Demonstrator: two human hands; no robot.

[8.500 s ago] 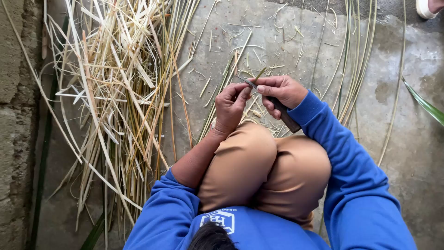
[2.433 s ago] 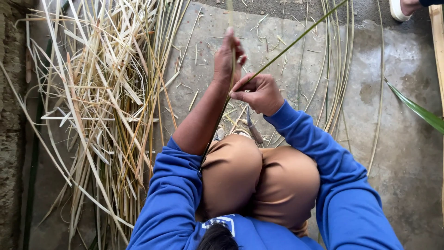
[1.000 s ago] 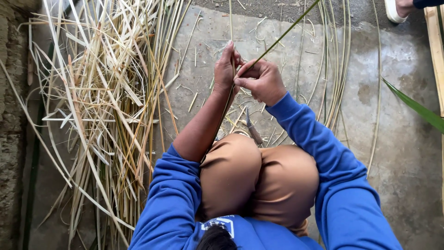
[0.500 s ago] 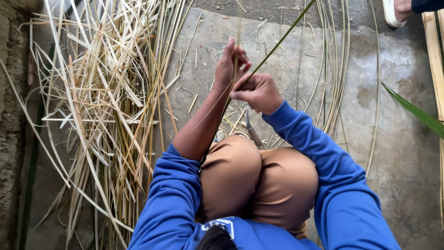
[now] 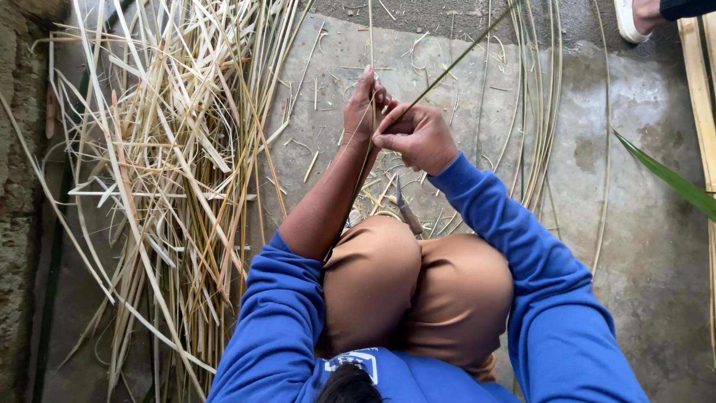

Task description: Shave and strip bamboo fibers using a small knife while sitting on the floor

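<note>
One thin green strip (image 5: 447, 69) is the thing in hand: it runs on a diagonal, its far end climbing up and away to the right toward the top of the view, its near end passing between both hands and continuing down along the left forearm toward the knees. Long axis therefore lies roughly away-right to near-left, across the body midline. Right hand (image 5: 418, 136) is closed, thumb and fingers pinching the strip at about its lower third; left hand (image 5: 364, 108) sits just beside it, touching, fingers raised and half curled with the strip passing against them, so it also grips, though more loosely by the look of it. Both hands are equally near the strip; the free length lies beyond the right hand. Below the hands, a knife (image 5: 406, 211) with a dark handle rests blade-up by the tan-trousered knees (image 5: 418, 291), close to the hands but apart from them. Floor is bare grey concrete (image 5: 641, 224), littered with short offcuts. Left of the person lies a large heap of pale split strips (image 5: 164, 172), well apart from the hands; to the right, a sheaf of long thin green strips (image 5: 538, 112) curves along the floor. Another person's shoe (image 5: 630, 19) shows at the top right corner.
</note>
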